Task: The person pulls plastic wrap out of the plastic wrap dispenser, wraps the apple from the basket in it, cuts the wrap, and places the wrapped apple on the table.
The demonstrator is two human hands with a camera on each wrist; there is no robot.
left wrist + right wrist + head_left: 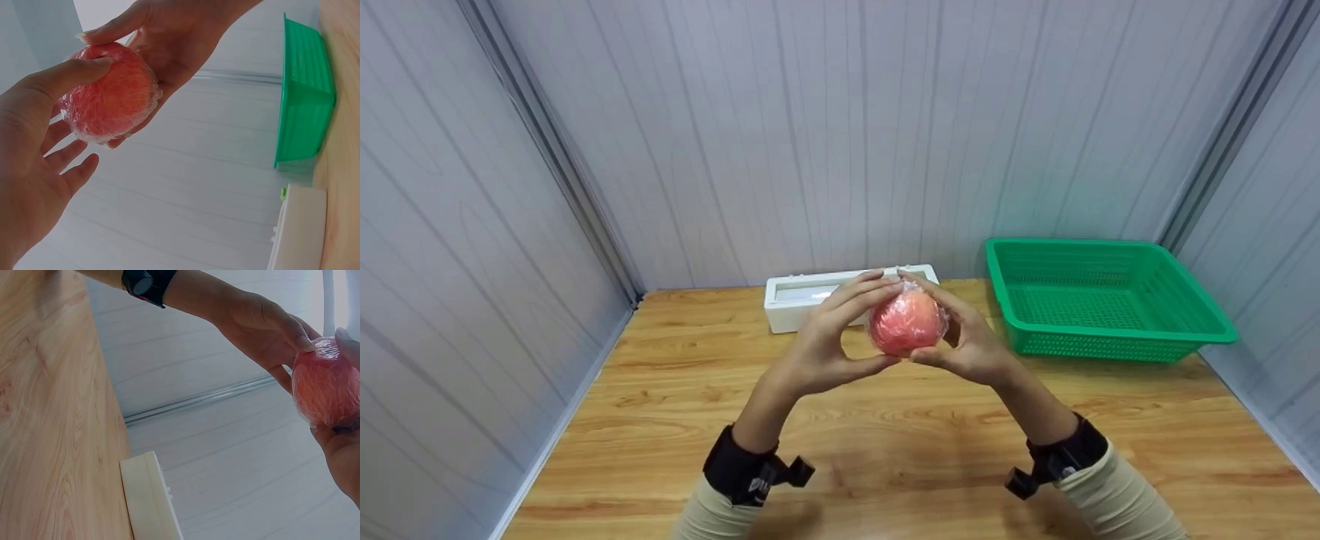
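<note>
Both hands are holding a film-wrapped apple [908,322] up in the air over the middle of the desk [885,450], not resting on it.

Left hand [826,341]: grip is clamped on the apple, with the thumb under it and the fingers [861,289] arching over the top. The left wrist view is showing the forefinger lying across the upper face of the fruit while the other fingers are spreading loose below. Looks like it's pinning the film more than carrying weight.

Right hand [966,341]: grip is also clamped on the apple, cupping it from the far side, thumb under, fingertips meeting the left ones on top. The right wrist view is showing the film [329,391] bunching tight and glossy around the fruit. My read: the two hands are pressing the wrap flat against the skin so it clings.

Nothing is sitting between the hands and the desk below them.

Further back, a white cling-film dispenser box [810,296] is lying flat near the back wall, directly behind the hands and partly hidden by them. To the right of it, apart from the box, a green basket [1110,330] is sitting at the far right corner; I can't see anything inside it. Grey panel walls [840,112] are closing in three sides.
</note>
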